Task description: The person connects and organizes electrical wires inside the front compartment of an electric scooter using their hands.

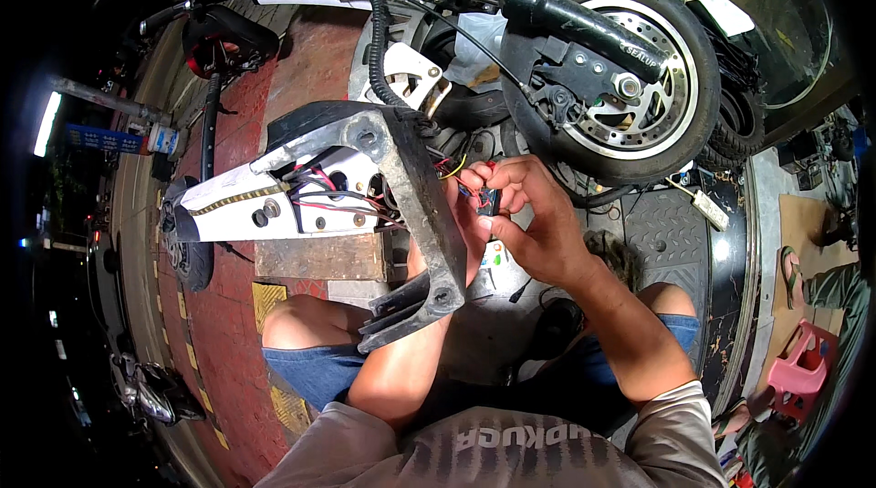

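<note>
Head view: 2 hands (pixel 545 222) close together, in a fingertip grip on a small dark wired part (pixel 490 202)

The wires (pixel 474 202) are red and yellow, the stool (pixel 790 379) pink (the shorts (pixel 315 373) blue).

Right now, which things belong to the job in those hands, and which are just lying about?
Seem part of the job:
- small dark part
- red wires
- white frame

Seem just lying about:
- pink stool
- parked motorcycle
</note>
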`<state>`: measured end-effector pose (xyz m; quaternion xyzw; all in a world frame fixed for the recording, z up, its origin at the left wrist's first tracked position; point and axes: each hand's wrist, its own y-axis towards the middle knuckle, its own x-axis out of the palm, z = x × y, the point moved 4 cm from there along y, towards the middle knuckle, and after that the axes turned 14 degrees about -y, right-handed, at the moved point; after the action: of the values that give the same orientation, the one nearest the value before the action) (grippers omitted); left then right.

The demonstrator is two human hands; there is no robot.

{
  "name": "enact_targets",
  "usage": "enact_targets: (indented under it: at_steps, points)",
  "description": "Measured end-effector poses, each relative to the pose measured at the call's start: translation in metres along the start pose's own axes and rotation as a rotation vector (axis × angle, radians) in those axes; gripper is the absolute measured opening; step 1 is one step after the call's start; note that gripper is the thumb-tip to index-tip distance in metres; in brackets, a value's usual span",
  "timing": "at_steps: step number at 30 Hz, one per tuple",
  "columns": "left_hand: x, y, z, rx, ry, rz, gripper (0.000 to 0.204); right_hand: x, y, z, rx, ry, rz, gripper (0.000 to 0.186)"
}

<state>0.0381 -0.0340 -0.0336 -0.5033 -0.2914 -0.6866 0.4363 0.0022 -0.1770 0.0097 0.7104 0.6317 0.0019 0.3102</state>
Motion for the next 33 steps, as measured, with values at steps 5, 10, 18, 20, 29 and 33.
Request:
enact_targets:
  at_steps: [5,10,18,20,29,33]
  points:
    - [0.018,-0.004,-0.002,-0.011,0.023,0.013,0.026,0.002,0.000,-0.001,0.045,-0.013,0.035,0.043]
    - [0.011,-0.003,0.001,0.028,0.046,-0.015,0.026,-0.002,0.003,0.005,-0.012,-0.079,0.083,0.033]
    - [-0.004,0.000,-0.002,0.072,0.004,0.056,0.026,-0.002,0.002,0.003,0.075,-0.091,0.134,0.024]
    - [-0.007,0.000,-0.003,0.068,-0.028,0.073,0.026,-0.003,0.002,0.003,0.088,-0.065,0.141,0.023]
    - [-0.005,0.003,-0.006,0.083,-0.036,-0.044,0.025,-0.004,0.001,0.005,0.076,-0.003,0.136,0.023]
    - [-0.001,-0.001,-0.002,0.099,0.020,0.042,0.025,-0.007,0.003,-0.002,0.025,-0.111,0.175,0.027]
